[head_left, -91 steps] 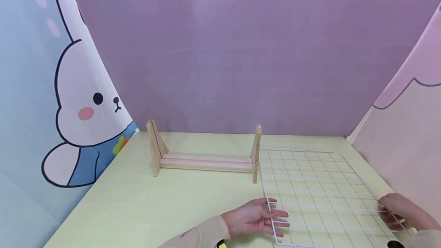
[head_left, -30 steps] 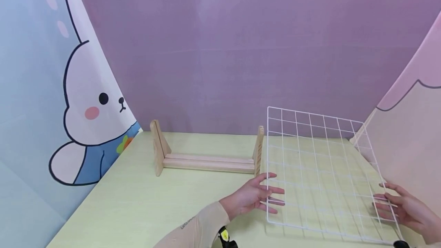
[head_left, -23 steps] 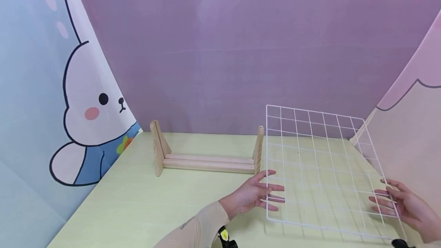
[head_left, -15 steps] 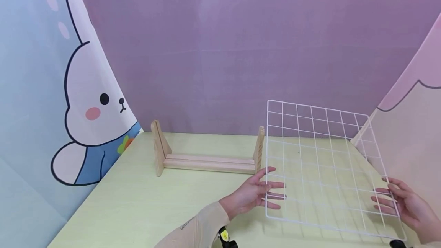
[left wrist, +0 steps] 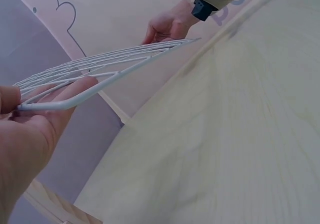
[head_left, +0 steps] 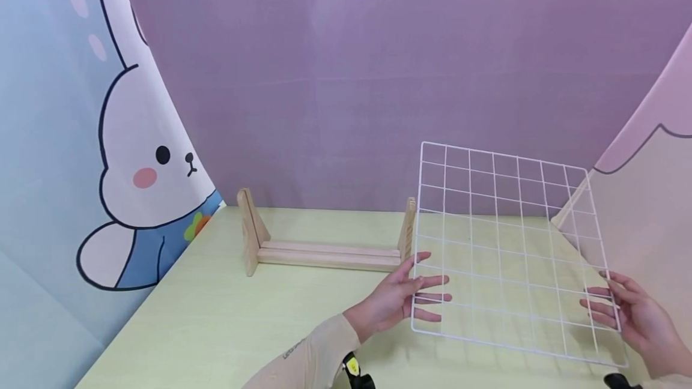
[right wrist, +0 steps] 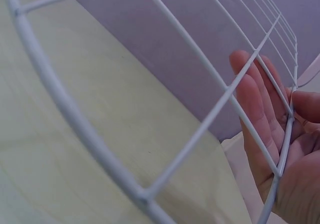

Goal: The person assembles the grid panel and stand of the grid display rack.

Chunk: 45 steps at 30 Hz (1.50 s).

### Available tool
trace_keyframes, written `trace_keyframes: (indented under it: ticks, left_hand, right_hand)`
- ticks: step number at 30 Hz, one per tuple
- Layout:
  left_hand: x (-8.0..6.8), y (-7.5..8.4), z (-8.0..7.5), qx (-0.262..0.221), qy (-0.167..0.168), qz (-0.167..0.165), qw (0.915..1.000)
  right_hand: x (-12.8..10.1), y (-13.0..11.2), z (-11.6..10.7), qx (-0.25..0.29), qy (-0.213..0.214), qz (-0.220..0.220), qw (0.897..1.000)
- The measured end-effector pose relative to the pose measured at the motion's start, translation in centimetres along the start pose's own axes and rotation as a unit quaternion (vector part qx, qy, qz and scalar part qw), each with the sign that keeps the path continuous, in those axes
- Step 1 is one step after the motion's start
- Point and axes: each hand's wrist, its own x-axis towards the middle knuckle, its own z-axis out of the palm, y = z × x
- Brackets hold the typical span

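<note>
A white wire grid panel is held up off the table, its far edge raised and overlapping the purple backdrop. My left hand grips its left edge, thumb in front and fingers spread behind the wires. On the opposite edge, my right hand holds the frame between thumb and fingers. The left wrist view shows the panel nearly edge-on above the tabletop. In the right wrist view, the fingers lie behind the wires with the thumb over the rim. A wooden stand with two uprights sits left of the panel.
The pale yellow table runs back to a purple cloth backdrop. A rabbit-print sheet hangs at the left and a pink and cream sheet at the right. The stand's right upright is close to the panel's left edge.
The panel, lying low over the table three seconds ago, has been lifted and tilted up, and keeps rising. Both hands have moved up with it. The wooden stand stays put.
</note>
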Motion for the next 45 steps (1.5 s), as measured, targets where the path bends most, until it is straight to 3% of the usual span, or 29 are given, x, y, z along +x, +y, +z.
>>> trace_keyframes:
  ticks: [6, 14, 21, 33, 45]
  left_hand:
    - [0.0, 0.8, 0.0, 0.007, -0.042, -0.001, 0.9991]
    - [0.0, 1.3, -0.1, 0.022, -0.052, -0.018, 0.9983]
    - [0.1, 1.2, -0.2, 0.026, -0.039, -0.013, 0.9988]
    - [0.4, 0.0, 0.1, 0.014, 0.025, 0.005, 0.9996]
    - [0.5, 0.0, 0.2, 0.012, 0.034, 0.024, 0.9991]
  right_hand:
    - [0.2, 0.1, 0.1, -0.005, -0.002, -0.018, 1.0]
    - [0.5, 0.0, 0.7, -0.018, -0.004, -0.042, 0.999]
    - [0.9, -0.1, 1.1, -0.01, -0.027, -0.047, 0.998]
    - [1.8, 0.6, 1.8, -0.004, -0.027, -0.059, 0.998]
    - [2.1, 0.8, 2.3, -0.018, -0.008, -0.073, 0.997]
